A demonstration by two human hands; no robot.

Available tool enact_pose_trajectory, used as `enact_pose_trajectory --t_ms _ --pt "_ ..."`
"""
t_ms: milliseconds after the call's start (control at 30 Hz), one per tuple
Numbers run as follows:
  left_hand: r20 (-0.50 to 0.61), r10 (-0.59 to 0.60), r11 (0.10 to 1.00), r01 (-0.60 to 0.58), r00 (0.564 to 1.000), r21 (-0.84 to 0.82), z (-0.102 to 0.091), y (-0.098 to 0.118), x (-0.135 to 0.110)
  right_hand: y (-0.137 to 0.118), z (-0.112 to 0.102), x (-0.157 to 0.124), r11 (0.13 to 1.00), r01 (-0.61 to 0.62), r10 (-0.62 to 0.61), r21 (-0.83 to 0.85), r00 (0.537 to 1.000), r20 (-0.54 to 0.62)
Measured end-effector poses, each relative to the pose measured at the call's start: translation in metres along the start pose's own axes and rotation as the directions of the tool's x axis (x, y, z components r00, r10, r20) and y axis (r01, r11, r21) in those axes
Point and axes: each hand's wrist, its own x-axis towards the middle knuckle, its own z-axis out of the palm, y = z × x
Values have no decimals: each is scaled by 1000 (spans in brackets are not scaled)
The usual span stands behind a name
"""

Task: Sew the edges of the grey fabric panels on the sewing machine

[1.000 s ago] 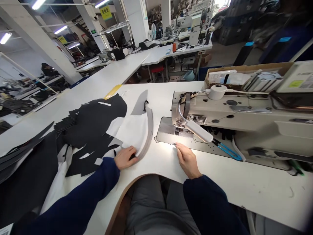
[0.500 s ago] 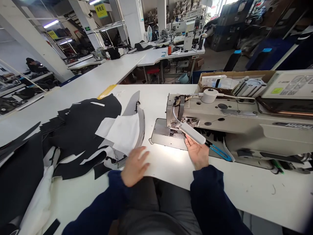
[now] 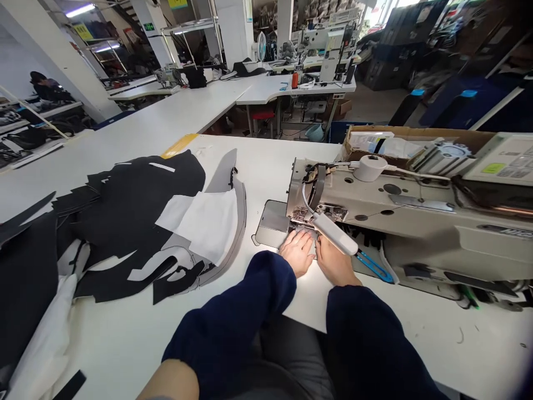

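Observation:
My left hand (image 3: pixel 297 253) lies flat, fingers stretched out, on the metal plate (image 3: pixel 272 223) of the sewing machine (image 3: pixel 416 205), just in front of the needle area. Close beside it my right hand (image 3: pixel 336 265) has its fingers curled in near the presser foot. What the right fingers hold is hidden, though a small greyish edge shows between the hands and the foot. A white lamp stick (image 3: pixel 335 233) with a blue-ended clip hangs over the right hand. Left of the machine lies a sewn grey panel (image 3: pixel 240 214) with a white piece of cloth (image 3: pixel 210 222) on it.
Black cut pieces (image 3: pixel 141 205) are piled on the white table (image 3: pixel 125 333) at left, beside a white roll-like cloth (image 3: pixel 50 344). Behind the machine stands a cardboard box (image 3: pixel 416 133) with parts. Further off, a seated person (image 3: pixel 48 89) and another sewing machine (image 3: pixel 333 55) are visible.
My left hand has moved right from the grey panel's edge to the machine plate. The right hand has turned from palm-up to palm-down, with its fingers curled by the foot.

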Motion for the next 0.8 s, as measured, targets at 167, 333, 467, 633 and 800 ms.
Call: enact_pose_trajectory --t_ms 167,333,467,633,800 --pt "-1 32 998 -32 999 -60 0 1 3 4 -4 0 989 93 -95 -112 995 -14" --pt "-30 18 997 -20 999 -73 2 4 7 26 -22 -30 959 19 -67 -282 985 -162" --pt "-7 57 994 -58 998 -91 13 16 19 63 -25 -46 895 -70 13 -440 991 -131" --pt "-20 112 992 -113 994 -65 17 30 25 90 -26 -43 874 52 -80 -482 996 -38" --pt "-54 128 992 -128 990 -3 -10 11 -29 58 -30 -52 890 20 -65 -456 994 -83"
